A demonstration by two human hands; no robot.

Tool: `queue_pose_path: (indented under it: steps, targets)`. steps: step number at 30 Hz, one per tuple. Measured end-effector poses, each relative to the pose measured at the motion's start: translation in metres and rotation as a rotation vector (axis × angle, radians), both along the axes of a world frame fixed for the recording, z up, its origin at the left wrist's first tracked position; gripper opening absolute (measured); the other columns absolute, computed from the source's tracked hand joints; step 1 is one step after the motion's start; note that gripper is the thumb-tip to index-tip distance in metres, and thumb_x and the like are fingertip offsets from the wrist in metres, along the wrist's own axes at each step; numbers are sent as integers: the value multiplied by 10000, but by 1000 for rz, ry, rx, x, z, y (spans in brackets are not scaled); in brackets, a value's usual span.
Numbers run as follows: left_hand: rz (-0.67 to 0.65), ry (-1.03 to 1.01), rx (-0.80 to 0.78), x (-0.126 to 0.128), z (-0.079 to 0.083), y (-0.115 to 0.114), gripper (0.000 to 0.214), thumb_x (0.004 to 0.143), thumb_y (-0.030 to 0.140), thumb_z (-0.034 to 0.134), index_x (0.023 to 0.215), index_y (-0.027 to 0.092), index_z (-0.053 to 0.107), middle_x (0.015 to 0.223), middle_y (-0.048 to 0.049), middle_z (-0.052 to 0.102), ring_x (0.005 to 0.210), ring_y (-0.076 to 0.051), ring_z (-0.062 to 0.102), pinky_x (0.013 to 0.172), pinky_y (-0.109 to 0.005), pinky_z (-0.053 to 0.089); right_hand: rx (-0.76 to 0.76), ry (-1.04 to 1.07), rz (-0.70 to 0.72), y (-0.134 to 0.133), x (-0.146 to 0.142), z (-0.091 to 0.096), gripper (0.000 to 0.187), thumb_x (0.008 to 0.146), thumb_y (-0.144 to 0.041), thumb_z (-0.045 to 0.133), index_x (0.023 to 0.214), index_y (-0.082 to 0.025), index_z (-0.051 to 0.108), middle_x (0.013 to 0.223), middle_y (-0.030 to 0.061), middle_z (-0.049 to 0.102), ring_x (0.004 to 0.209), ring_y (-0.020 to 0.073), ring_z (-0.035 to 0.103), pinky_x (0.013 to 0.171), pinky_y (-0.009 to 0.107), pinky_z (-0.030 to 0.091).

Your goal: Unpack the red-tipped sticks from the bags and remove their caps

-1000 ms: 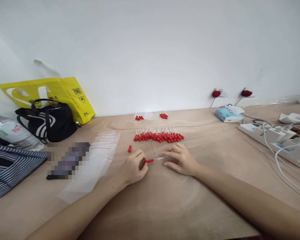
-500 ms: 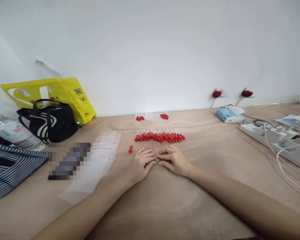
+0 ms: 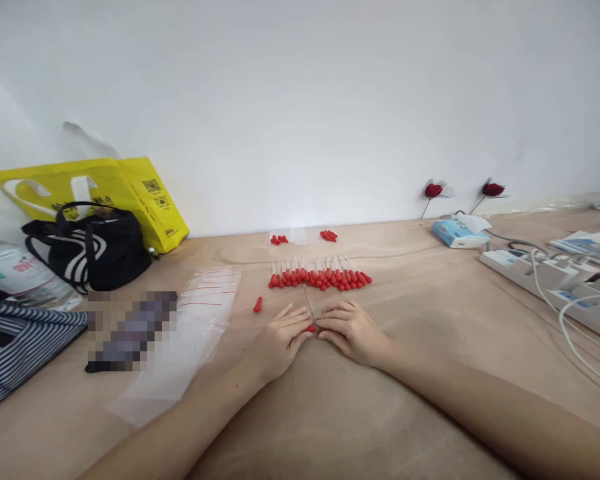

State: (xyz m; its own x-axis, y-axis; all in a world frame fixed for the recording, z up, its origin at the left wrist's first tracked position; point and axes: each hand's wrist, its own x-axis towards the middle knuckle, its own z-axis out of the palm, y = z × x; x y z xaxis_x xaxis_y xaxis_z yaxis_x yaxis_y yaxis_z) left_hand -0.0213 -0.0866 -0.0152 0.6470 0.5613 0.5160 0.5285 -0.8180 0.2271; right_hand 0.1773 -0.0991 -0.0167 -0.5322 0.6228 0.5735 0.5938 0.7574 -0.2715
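My left hand (image 3: 286, 339) and my right hand (image 3: 355, 332) meet low over the table, fingertips almost touching. A small red rubber bulb (image 3: 311, 329) shows at my left thumb and fingers, which close on it. A thin clear dropper tube (image 3: 309, 300) points away from me between the hands, with my right fingertips pinched at its near end. Whether tube and bulb are joined is hidden by the fingers. Beyond lies a row of red-bulbed droppers (image 3: 323, 277), clear tubes pointing to the wall. One loose red bulb (image 3: 257, 305) rests left of my left hand.
Clear plastic bags (image 3: 200, 327) lie flat at left, beside a blurred dark object (image 3: 137, 330). Further left are a black bag (image 3: 95, 247) and a yellow bag (image 3: 155, 193). More red bulbs (image 3: 329, 236) lie by the wall. At right are tissues (image 3: 457, 233) and a power strip (image 3: 555, 293).
The red bulb between my hands now shows more plainly. My right fingers have drawn closer together and nearer my left hand. The whole view has shifted slightly.
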Motion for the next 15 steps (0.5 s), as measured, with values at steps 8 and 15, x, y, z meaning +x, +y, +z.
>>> queue_pose_path:
  steps: [8, 15]
  targets:
    - [-20, -14, -24, -2, 0, -4, 242, 844, 174, 416, 926, 152, 643, 952, -67, 673, 950, -184, 605, 950, -423, 411, 6, 4, 36, -1, 1, -4, 168, 844, -218, 468, 868, -216, 634, 871, 15, 684, 1044, 185, 533, 955, 411, 317]
    - [7, 1, -93, -1, 9, -9, 256, 832, 176, 416, 932, 169, 651, 939, -40, 679, 924, -173, 617, 878, -315, 487, -65, -13, 21, -3, 2, -7, 211, 862, -223, 419, 922, -210, 620, 897, 29, 679, 946, 171, 596, 923, 393, 389]
